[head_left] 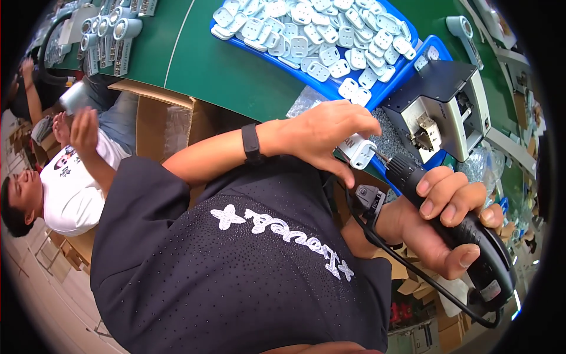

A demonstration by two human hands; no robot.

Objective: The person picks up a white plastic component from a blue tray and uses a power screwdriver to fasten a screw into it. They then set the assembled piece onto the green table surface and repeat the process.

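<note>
My left hand (327, 133), a black band on its wrist, grips a small white plastic housing (358, 152) between thumb and fingers. My right hand (451, 212) is wrapped round a black corded electric screwdriver (413, 180), its thumb along the lower side of the body. The screwdriver lies slantwise, with its thin bit pointing at the end face of the housing. Whether the bit touches a screw there is too small to tell. Part of the housing is covered by my left palm. A small grey device (369, 197) with a black cable is at my right wrist.
Beyond my hands, a blue tray (277, 59) of pale plastic plates rests on the green table (206, 71). A black-and-white screw feeder (439, 109) stands right. Pale blue round-headed devices (127, 29) are grouped far left; another (463, 35) lies far right. A cardboard box (162, 121) and a co-worker (76, 183) are left.
</note>
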